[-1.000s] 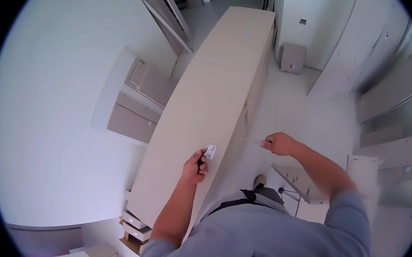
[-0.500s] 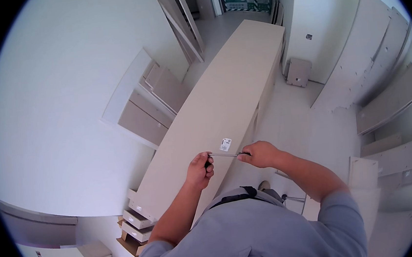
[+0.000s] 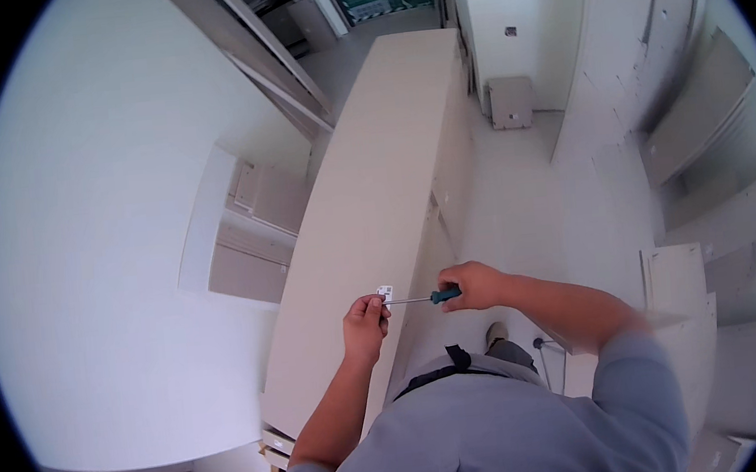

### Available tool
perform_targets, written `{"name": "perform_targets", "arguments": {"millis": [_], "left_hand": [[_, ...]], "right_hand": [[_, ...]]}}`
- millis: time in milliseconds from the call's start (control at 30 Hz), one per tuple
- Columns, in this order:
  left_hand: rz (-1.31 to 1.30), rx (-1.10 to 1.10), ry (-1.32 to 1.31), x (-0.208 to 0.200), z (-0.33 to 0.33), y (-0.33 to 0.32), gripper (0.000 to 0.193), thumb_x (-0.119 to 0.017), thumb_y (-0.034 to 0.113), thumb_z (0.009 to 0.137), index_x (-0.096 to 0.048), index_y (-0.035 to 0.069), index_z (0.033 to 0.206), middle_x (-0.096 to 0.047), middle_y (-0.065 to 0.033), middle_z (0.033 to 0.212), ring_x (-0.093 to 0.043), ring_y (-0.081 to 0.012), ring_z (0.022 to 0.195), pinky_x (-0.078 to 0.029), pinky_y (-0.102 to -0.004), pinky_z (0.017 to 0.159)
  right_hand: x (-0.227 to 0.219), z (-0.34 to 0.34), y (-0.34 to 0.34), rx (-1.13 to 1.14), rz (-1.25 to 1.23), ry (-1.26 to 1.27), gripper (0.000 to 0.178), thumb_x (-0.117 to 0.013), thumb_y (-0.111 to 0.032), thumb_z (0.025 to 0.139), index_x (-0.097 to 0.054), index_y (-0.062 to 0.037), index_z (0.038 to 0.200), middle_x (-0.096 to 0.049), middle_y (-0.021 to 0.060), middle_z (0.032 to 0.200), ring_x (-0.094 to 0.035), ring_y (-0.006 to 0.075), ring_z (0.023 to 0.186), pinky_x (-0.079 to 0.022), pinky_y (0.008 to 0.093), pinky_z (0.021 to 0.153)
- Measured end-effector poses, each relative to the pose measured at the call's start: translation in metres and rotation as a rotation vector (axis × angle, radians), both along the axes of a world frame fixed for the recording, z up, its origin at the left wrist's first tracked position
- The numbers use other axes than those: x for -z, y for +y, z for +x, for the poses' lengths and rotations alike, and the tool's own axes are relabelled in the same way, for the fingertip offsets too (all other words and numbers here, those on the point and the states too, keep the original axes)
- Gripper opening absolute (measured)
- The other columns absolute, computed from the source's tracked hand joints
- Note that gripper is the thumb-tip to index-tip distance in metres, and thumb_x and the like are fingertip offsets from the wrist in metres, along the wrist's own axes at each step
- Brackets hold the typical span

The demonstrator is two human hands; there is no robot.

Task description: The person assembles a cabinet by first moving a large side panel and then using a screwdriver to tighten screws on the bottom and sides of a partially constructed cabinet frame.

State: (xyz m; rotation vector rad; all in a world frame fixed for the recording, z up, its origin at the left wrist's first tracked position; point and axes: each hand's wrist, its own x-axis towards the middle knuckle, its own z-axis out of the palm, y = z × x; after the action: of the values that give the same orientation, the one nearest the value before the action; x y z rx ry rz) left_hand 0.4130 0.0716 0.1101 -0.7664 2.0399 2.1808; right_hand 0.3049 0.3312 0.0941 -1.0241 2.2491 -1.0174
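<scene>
A screwdriver (image 3: 411, 300) with a dark green handle lies level across the front of my body. My right hand (image 3: 479, 285) is closed round its handle. At the other end of the bare metal shaft, my left hand (image 3: 363, 327) pinches the tip; anything small inside those fingers is hidden. Both hands are above the near part of a long beige cabinet (image 3: 345, 167) lying down. Just behind my left fingertips, a white label (image 3: 385, 290) sticks to its upper face.
Flat panels (image 3: 246, 264) lean on the left wall, and tall panels (image 3: 623, 62) stand along the right. A small beige board (image 3: 510, 103) rests at the far wall. Close by my right side is a pale panel stack (image 3: 674, 282). My shoe (image 3: 495, 334) shows beside the cabinet.
The view has turned, so the cabinet now runs more upright in it. My right hand has shifted on the screwdriver, and more of the green handle shows. My left hand stays at the tip.
</scene>
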Motion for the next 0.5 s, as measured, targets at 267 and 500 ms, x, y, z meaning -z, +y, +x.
{"name": "perform_targets", "arguments": {"millis": [267, 500], "left_hand": [[0.157, 0.053, -0.033, 0.015, -0.065, 0.032, 0.035, -0.057, 0.034, 0.104, -0.063, 0.003, 0.116, -0.053, -0.0003, 0.072, -0.04, -0.0077, 0.051, -0.032, -0.0232, 0.043], [0.012, -0.173, -0.528, 0.077, -0.066, -0.047, 0.04, -0.052, 0.044, 0.103, -0.058, 0.009, 0.085, -0.043, 0.0023, 0.055, -0.033, -0.0114, 0.04, -0.024, -0.029, 0.039]], "right_hand": [[0.1, -0.064, 0.064, 0.265, -0.34, -0.008, 0.034, -0.078, -0.031, 0.085, -0.07, -0.012, 0.111, -0.069, 0.011, 0.105, -0.066, 0.0311, 0.099, -0.053, 0.0389, 0.087], [0.203, -0.131, 0.092, 0.484, -0.058, -0.069, 0.03, -0.072, -0.034, 0.09, -0.072, -0.0157, 0.114, -0.069, 0.011, 0.109, -0.065, 0.0315, 0.101, -0.053, 0.0427, 0.088]]}}
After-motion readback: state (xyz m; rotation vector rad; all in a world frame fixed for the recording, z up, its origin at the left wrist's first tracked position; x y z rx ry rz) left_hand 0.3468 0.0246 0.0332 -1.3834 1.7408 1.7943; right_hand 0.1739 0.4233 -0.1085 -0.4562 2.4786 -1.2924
